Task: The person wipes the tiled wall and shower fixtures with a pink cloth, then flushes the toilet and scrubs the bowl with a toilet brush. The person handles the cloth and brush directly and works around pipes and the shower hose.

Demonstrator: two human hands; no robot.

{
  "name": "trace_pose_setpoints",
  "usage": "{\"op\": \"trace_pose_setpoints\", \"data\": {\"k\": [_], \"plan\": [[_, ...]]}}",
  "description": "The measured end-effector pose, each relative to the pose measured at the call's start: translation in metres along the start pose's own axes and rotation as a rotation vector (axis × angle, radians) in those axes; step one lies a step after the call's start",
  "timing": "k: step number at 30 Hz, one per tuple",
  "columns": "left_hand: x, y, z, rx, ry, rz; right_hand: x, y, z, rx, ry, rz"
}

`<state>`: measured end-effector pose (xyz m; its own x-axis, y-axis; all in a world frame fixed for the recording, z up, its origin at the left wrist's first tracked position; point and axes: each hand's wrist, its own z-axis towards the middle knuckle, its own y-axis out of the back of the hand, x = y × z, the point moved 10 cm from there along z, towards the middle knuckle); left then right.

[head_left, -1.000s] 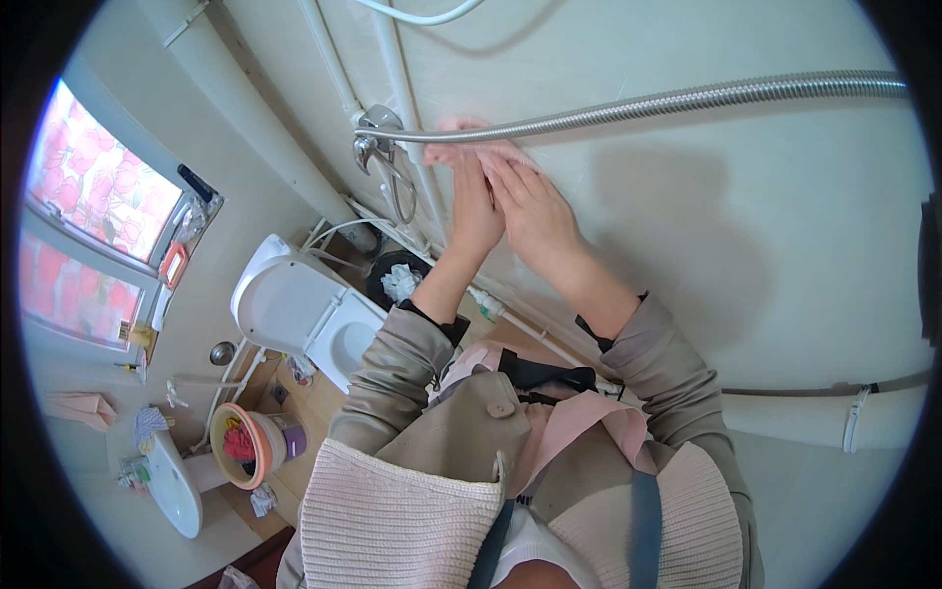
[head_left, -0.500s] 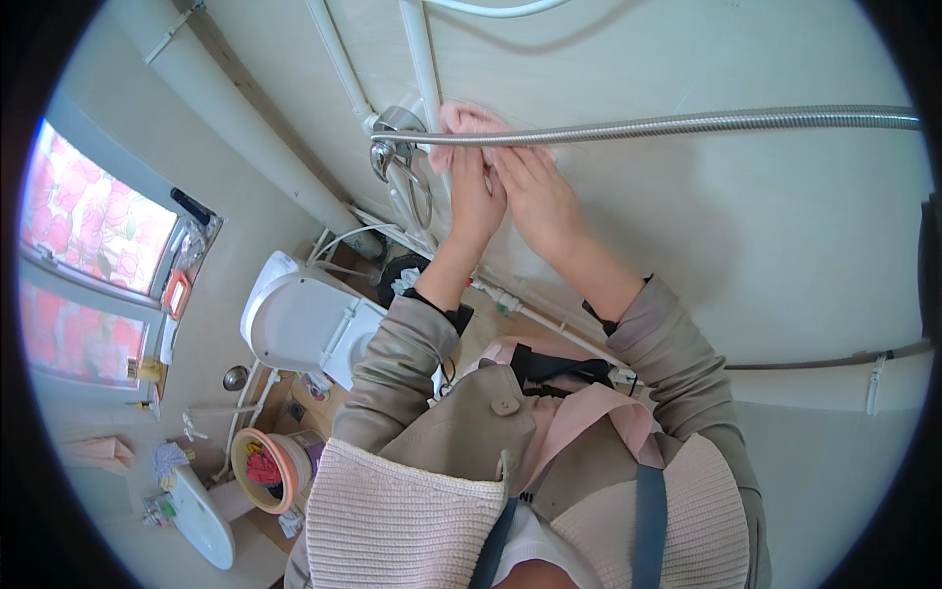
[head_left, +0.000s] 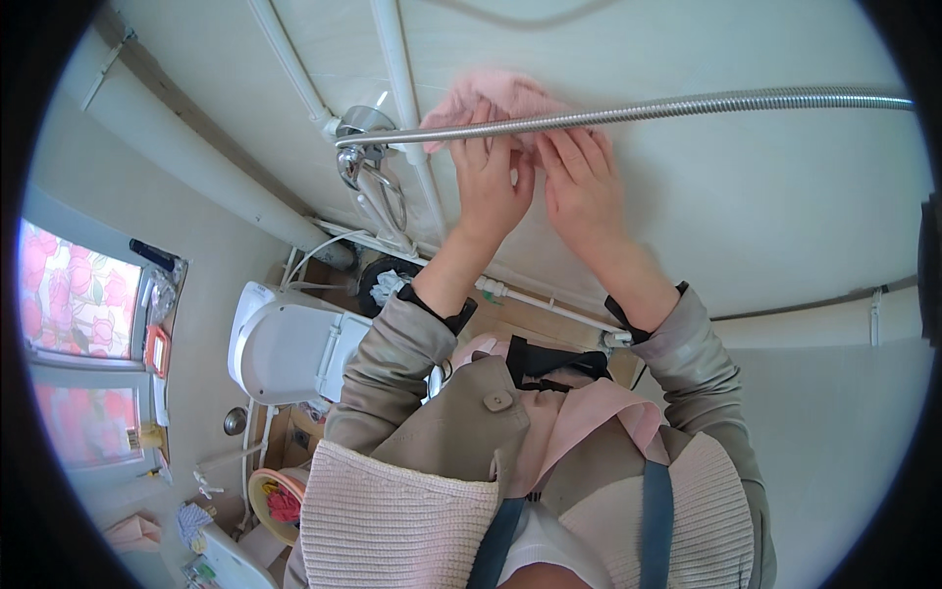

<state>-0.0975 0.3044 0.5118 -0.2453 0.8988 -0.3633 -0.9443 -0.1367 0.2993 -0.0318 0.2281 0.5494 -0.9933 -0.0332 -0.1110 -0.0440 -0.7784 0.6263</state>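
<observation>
A pink cloth (head_left: 496, 96) lies pressed against the pale wall behind a ribbed metal shower hose (head_left: 687, 105). My left hand (head_left: 488, 177) reaches up with its fingers on the cloth's lower edge, just under the hose. My right hand (head_left: 579, 182) is beside it, fingers also up at the cloth and the hose. The hose runs from a chrome tap fitting (head_left: 365, 147) at the left across to the right. A white vertical pipe (head_left: 400, 79) passes behind the left hand.
Below left stands a white toilet (head_left: 285, 344) with its lid down. A dark bin (head_left: 386, 280) with paper in it sits by the wall. A basin with red items (head_left: 277, 499) is on the floor. A flower-patterned window (head_left: 74, 304) is at the far left.
The view has tilted up toward the wall. Both hands have risen to the hose, and the pink cloth now shows above the fingers.
</observation>
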Motion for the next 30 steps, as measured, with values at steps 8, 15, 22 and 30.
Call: {"op": "trace_pose_setpoints", "data": {"k": [8, 15, 22, 30], "plan": [[-0.014, -0.033, -0.057, 0.173, 0.035, -0.078, -0.014, 0.003, -0.065, 0.046, -0.104, -0.032], [-0.069, -0.039, -0.004, 0.052, -0.064, -0.102, -0.058, 0.052, -0.052, -0.033, -0.201, 0.036], [-0.090, -0.065, -0.037, 0.189, -0.045, -0.127, -0.076, 0.047, -0.093, 0.032, -0.258, 0.127], [-0.152, -0.082, -0.017, 0.140, -0.148, -0.199, -0.112, 0.086, -0.118, -0.022, -0.444, 0.123]]}}
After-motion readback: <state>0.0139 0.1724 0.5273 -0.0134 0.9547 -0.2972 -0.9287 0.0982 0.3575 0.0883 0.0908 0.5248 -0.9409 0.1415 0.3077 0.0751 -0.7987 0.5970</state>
